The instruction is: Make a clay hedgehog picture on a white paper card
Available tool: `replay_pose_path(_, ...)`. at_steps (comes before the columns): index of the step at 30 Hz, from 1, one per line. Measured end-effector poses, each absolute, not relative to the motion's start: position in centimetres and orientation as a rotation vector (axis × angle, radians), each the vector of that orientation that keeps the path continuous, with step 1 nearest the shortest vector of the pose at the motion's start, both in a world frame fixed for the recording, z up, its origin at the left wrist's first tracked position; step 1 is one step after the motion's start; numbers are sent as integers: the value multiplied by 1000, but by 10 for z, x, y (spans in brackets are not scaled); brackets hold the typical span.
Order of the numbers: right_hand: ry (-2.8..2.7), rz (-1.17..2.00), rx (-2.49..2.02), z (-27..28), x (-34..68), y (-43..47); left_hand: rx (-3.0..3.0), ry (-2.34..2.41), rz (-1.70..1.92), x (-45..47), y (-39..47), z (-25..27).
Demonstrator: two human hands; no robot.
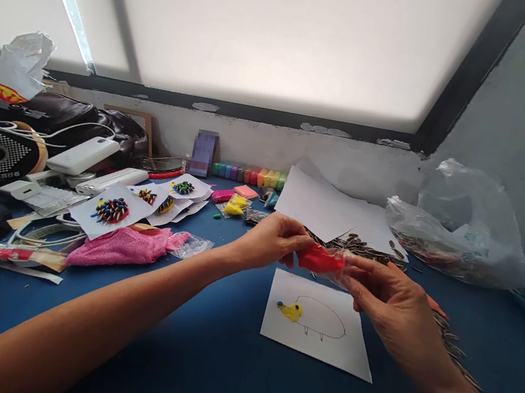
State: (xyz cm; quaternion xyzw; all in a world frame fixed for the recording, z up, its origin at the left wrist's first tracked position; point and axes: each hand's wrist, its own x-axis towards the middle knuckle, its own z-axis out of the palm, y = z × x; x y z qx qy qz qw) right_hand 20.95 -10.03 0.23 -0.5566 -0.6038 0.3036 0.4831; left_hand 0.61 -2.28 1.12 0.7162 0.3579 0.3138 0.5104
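Between both hands, above the table, is a lump of red modelling clay in a clear plastic wrapper. My left hand pinches its left end. At the other end, the fingers of my right hand are closed on the wrapper. Below them lies a white sheet of paper with a rounded animal outline with short legs drawn on it. The animal's head is filled with yellow clay and has a blue nose tip and a dark eye. The rest of the outline is bare.
Striped seeds lie behind and beside my right hand, near blank paper sheets. Finished clay-and-seed pictures and a pink cloth are at left. Coloured clay packs line the wall. A plastic bag stands back right.
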Motion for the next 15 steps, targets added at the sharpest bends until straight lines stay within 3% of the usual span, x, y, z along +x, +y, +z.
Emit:
replay_pose_path(7,-1410,736,-1374,1,211,-99,1389,753,719,7,-21,10)
replay_pose_path(15,-1377,701,-1367,4,207,-103,1400,800,631,6,-17,2)
